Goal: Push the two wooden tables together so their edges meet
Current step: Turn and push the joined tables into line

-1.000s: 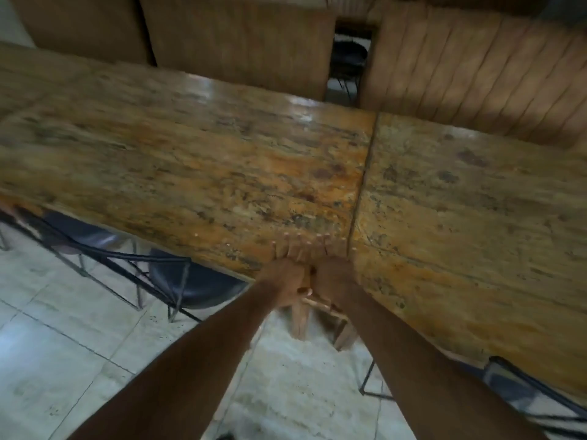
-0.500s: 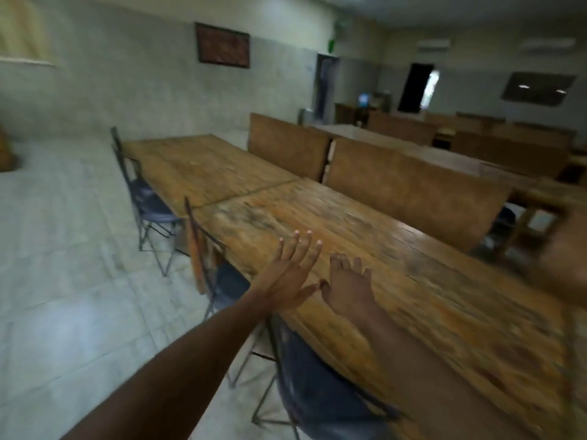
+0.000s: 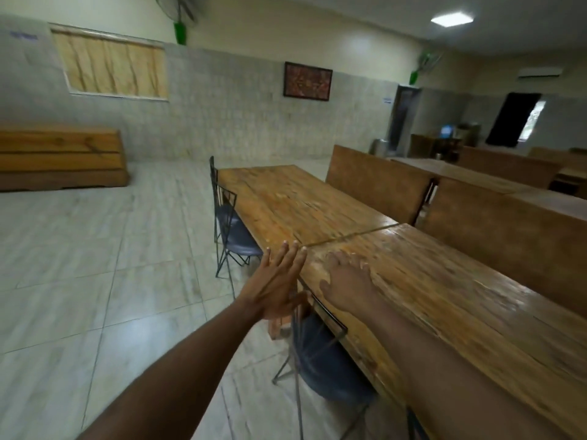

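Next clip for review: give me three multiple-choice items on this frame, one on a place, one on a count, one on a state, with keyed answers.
1. Where is the right hand?
A. flat on the near wooden table
B. on a chair back
C. on the wall

2. How many metal-frame chairs show along the tables' left side?
A. none
B. two
C. five

3. How do the near table and the far wooden table stand?
A. far apart
B. stacked
C. end to end, only a thin seam between them

Answers: 1 A, the palm lies on the tabletop near its corner. 2 B, the far chair and the near chair are the only ones seen there. 3 C, the edges meet along the seam, while the left hand is open beside the corner.
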